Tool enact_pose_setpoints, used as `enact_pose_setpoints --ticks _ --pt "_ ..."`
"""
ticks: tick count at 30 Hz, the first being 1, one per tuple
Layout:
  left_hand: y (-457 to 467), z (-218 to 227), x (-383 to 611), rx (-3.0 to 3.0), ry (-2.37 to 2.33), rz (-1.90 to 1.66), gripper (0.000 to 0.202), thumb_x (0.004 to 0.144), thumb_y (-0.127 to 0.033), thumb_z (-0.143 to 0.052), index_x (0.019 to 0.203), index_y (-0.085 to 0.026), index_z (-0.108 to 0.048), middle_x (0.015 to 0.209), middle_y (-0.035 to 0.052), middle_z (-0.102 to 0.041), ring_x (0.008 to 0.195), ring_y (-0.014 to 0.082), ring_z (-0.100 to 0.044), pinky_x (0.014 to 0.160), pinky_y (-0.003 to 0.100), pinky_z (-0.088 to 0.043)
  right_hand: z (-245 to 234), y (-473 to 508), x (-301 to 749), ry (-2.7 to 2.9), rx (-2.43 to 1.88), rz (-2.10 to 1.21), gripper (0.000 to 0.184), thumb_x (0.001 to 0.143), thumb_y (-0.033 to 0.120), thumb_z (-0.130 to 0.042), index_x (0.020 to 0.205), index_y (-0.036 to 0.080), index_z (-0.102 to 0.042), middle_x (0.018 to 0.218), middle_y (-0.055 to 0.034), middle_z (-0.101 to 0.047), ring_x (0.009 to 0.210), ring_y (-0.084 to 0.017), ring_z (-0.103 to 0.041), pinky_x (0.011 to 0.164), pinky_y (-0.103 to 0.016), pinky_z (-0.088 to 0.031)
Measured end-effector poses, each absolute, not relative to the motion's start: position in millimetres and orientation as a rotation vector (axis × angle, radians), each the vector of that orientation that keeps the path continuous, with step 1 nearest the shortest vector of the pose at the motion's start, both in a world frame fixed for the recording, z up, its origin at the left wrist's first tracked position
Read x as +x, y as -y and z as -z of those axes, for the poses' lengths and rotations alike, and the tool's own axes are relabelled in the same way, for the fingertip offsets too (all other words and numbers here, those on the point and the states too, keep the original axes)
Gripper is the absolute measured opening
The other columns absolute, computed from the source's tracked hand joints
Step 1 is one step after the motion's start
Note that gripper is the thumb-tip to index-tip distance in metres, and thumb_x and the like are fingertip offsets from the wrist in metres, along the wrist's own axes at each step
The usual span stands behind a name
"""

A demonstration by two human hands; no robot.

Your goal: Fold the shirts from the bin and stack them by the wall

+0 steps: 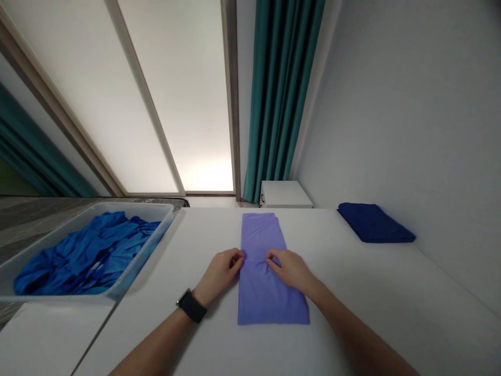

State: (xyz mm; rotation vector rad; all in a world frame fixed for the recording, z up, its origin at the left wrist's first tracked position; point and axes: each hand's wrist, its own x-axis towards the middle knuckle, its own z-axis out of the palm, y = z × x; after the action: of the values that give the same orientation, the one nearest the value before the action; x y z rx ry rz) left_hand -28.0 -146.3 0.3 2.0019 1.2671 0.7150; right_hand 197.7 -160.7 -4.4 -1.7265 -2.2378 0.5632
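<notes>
A lavender cloth [270, 303], folded into a long strip, lies flat on the white table in front of me. It looks like a garment, but its exact kind cannot be made out. My left hand [224, 269] pinches the cloth's left edge about midway along its length, and a dark watch [191, 305] is on that wrist. Across from it, my right hand [289, 269] has thumb and fingertips closed on the cloth's upper surface, toward its right side. A slight crease runs between the two hands.
At the left stands a translucent plastic bin [166, 214] holding a heap of crumpled blue cloth [90, 256]. A folded navy cloth [373, 223] rests on the white table [180, 344] near the right wall. Behind the table are a small white cabinet [285, 193] and a teal curtain [285, 94].
</notes>
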Motion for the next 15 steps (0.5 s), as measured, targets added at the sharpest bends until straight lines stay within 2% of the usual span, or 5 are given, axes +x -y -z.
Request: enact_pose_setpoints --ticks 5,11,15 --pt "147.0 0.0 -30.9 1.984 -1.304 -0.750 0.027 0.088 -0.037 -0.048 0.085 -0.017 -0.066 0.069 0.0019 -0.067 0.062 0.0162 -0.058 0.061 0.025 -0.041 5.0 163.4 194.0 2.216 -1.787 -0.511 0.020 0.094 0.030 -0.049 0.105 0.025 -0.065 0.101 -0.0027 -0.073 0.095 -0.019 -0.067 0.080 -0.026 -0.042" --pt "154.4 0.1 -28.1 1.970 -1.278 -0.785 0.028 0.091 -0.037 -0.047 0.104 -0.018 -0.063 0.071 0.0008 -0.066 0.062 0.0152 -0.059 0.062 0.025 -0.041 5.0 163.8 193.4 2.238 -1.774 -0.510 0.018 0.094 0.028 -0.048 0.101 0.024 -0.064 0.100 -0.0029 -0.073 0.094 -0.019 -0.066 0.079 -0.026 -0.042" --pt "153.8 0.5 -29.6 1.927 -1.279 -0.778 0.028 0.092 -0.036 -0.046 0.105 -0.018 -0.063 0.071 0.0007 -0.065 0.064 0.0152 -0.058 0.063 0.025 -0.040 4.6 164.6 194.0 2.246 -1.749 -0.518 0.018 0.095 0.026 -0.047 0.099 0.024 -0.064 0.100 -0.0038 -0.072 0.094 -0.020 -0.066 0.079 -0.027 -0.042"
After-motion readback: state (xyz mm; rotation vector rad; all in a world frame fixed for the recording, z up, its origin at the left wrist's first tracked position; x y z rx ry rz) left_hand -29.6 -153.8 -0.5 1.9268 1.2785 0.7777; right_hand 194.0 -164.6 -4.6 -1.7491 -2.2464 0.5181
